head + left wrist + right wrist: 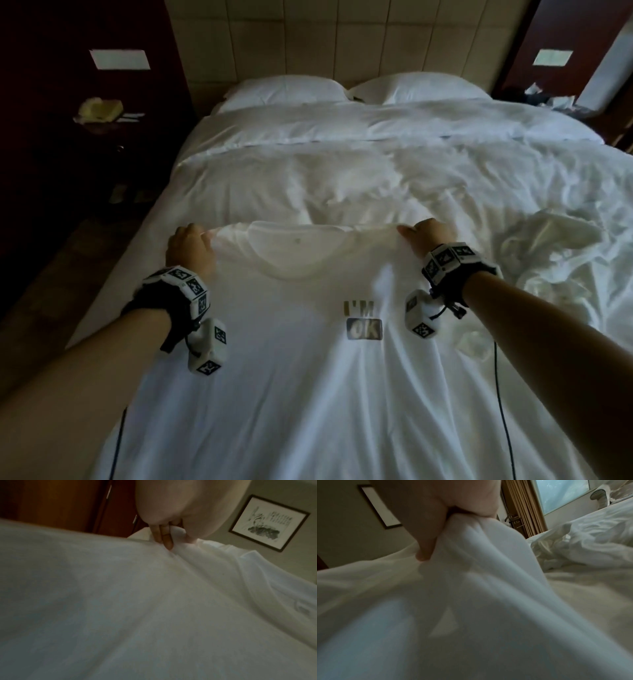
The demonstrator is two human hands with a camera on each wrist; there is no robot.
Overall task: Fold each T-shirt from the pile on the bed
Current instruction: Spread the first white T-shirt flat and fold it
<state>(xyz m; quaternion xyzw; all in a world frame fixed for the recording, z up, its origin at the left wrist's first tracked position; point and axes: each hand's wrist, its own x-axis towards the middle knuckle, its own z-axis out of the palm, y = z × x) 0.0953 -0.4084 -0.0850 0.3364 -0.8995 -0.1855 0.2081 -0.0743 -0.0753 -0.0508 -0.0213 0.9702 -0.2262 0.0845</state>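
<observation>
A white T-shirt (308, 359) with "I'M OK" printed on its chest is stretched out front side up over the bed, collar pointing toward the pillows. My left hand (191, 248) pinches its left shoulder, and the left wrist view shows the fingers (167, 539) curled into the cloth (154, 601). At the other shoulder my right hand (428, 236) grips a bunch of fabric (479, 561), with the thumb (426, 545) pressed on it. A crumpled pile of white T-shirts (555, 253) lies to the right of my right hand.
The bed (342, 178) has a rumpled white duvet and two pillows (346, 89) at the padded headboard. Dark nightstands (102, 137) stand on both sides, each with clutter on top. Cables hang from both wrist devices.
</observation>
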